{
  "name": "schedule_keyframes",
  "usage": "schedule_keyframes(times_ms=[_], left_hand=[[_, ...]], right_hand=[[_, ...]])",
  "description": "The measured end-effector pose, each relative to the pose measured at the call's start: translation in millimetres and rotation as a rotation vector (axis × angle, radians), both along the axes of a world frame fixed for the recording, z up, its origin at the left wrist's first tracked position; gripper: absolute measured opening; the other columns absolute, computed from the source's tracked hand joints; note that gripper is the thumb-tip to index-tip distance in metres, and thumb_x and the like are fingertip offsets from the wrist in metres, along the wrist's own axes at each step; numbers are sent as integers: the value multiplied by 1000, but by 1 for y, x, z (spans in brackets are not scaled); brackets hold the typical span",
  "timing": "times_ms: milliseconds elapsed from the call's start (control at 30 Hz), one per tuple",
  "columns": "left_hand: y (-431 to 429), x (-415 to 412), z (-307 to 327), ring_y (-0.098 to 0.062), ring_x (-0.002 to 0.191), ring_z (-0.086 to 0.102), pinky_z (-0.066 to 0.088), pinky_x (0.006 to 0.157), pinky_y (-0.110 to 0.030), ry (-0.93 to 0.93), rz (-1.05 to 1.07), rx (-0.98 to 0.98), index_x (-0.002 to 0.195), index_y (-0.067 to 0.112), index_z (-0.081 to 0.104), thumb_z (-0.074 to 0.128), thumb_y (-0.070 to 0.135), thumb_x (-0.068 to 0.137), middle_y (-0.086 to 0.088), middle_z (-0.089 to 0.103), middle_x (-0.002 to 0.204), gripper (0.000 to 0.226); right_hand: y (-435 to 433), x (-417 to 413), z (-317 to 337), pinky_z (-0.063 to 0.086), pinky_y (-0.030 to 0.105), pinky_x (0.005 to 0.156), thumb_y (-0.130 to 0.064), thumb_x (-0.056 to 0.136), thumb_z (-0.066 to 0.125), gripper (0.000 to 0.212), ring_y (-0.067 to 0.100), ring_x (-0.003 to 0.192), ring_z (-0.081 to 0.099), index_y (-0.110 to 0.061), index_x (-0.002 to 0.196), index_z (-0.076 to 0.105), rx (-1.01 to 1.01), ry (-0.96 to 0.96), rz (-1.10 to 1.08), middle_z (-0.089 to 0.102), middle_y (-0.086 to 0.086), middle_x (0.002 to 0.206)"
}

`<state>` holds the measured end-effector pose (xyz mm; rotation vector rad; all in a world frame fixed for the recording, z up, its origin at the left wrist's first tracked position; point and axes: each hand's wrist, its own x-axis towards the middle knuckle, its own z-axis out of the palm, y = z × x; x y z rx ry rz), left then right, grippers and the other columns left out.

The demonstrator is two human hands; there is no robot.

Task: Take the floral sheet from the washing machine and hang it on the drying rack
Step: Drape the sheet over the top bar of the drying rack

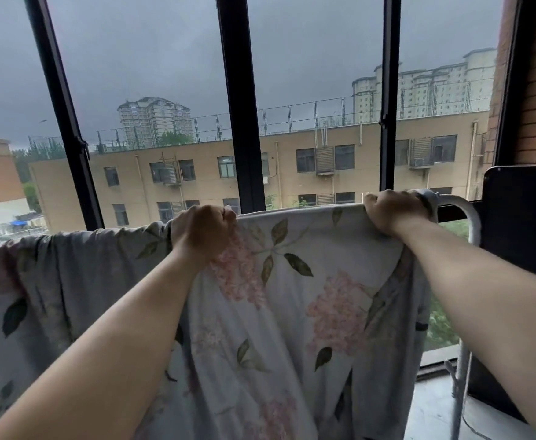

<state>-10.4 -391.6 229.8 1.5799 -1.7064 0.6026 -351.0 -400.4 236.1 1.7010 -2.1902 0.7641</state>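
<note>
Floral sheet (292,296) is hanging draped over the drying rack (470,217) top rail by the window; left hand (201,231) and right hand (390,211) are gripping its top edge, fingers curled tight

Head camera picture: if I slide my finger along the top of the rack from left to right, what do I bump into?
Bunched end of the floral sheet → left hand → right hand → bare curved end of the drying rack → black board.
</note>
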Motion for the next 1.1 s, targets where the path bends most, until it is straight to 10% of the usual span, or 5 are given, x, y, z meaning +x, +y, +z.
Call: schedule_keyframes(times_ms=[133, 367, 733, 1100], left_hand=[[2, -29, 9, -23, 71, 52, 38, 103, -50, -16, 127, 90, 81, 15, 67, 33, 31, 100, -9, 68, 82, 42], [4, -137, 10, -18, 62, 55, 40, 59, -29, -106, -79, 170, 79, 16, 60, 14, 65, 98, -3, 62, 72, 71], [3, -153, 11, -27, 78, 64, 42, 65, -32, 94, -153, 67, 109, 20, 57, 50, 26, 95, -5, 69, 90, 17], [9, -122, 5, -25, 73, 58, 35, 66, -31, 16, -74, 78, 74, 25, 67, 31, 55, 101, -2, 71, 81, 54]], right_hand=[[-1, 3, -2, 35, 42, 103, -40, 100, 22, 59, 39, 116, 56, -7, 118, 67, -17, 36, 35, 64, 27, 122], [4, 6, -3, 35, 42, 100, -35, 102, 22, 54, 37, 115, 58, -9, 116, 67, -62, 127, 117, 66, 21, 123], [33, 64, -2, 39, 39, 95, -26, 106, 26, 40, 30, 109, 60, -12, 105, 64, -83, 65, 478, 67, 15, 119], [32, 60, -9, 39, 37, 90, -24, 104, 30, 38, 34, 104, 61, -12, 90, 64, -185, -113, 485, 69, 20, 108]])
